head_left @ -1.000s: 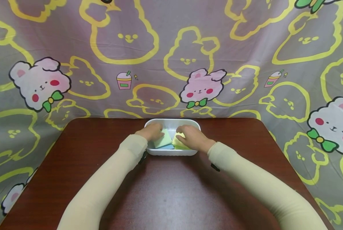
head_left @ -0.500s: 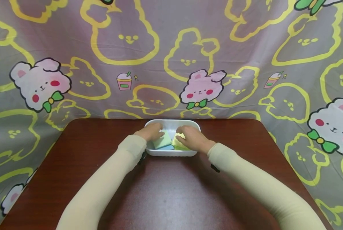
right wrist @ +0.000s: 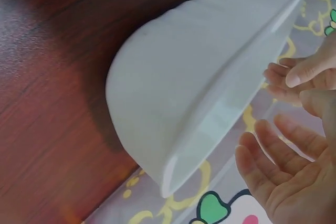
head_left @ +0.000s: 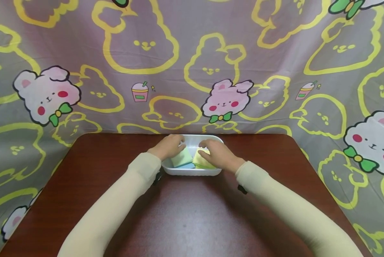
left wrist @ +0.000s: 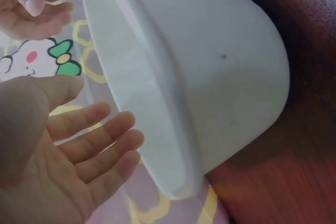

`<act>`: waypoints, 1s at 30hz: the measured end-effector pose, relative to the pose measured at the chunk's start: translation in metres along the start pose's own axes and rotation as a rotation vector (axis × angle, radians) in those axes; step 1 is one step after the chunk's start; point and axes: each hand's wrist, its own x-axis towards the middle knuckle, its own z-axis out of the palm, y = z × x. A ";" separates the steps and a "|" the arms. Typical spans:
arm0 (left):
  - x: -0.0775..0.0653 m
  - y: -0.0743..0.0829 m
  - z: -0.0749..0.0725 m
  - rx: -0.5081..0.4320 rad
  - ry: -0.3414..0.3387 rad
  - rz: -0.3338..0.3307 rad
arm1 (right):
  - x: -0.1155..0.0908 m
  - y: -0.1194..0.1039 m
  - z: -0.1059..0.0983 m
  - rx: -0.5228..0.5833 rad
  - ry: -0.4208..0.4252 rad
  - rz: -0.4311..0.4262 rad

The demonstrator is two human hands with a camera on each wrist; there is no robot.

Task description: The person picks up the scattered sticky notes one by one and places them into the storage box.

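Note:
In the head view a white plastic basin (head_left: 192, 172) stands at the table's far edge. Inside it on the left, a pale green square, folded-looking piece (head_left: 183, 157) overlaps a blue one (head_left: 188, 166). A yellow square piece (head_left: 202, 160) lies to the right, with a green edge under it. My left hand (head_left: 169, 146) hovers over the basin's left side, fingers relaxed and holding nothing. Over the right side is my right hand (head_left: 219, 154), likewise relaxed with nothing held. Both wrist views show the left hand (left wrist: 79, 156) and right hand (right wrist: 289, 161) above the basin's rim, palms bare.
The dark reddish-brown wooden table (head_left: 185, 214) extends from the basin toward me. Behind and beside it hangs a grey curtain (head_left: 185, 53) printed with yellow bear outlines and white rabbits. Long pale sleeves (head_left: 114, 203) cover both arms.
Both hands have drawn back outward very slightly, the left to the left and the right to the right. The basin and the coloured pieces stay where they were.

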 end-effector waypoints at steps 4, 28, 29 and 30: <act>-0.004 0.004 -0.004 0.006 0.022 0.013 | -0.001 -0.002 -0.005 0.008 0.036 0.001; -0.038 0.017 -0.004 -0.040 0.175 0.057 | -0.022 -0.023 -0.010 0.115 0.138 0.023; -0.041 0.017 -0.004 -0.044 0.183 0.056 | -0.024 -0.024 -0.010 0.123 0.144 0.022; -0.043 0.018 -0.004 -0.046 0.193 0.060 | -0.025 -0.025 -0.010 0.132 0.148 0.025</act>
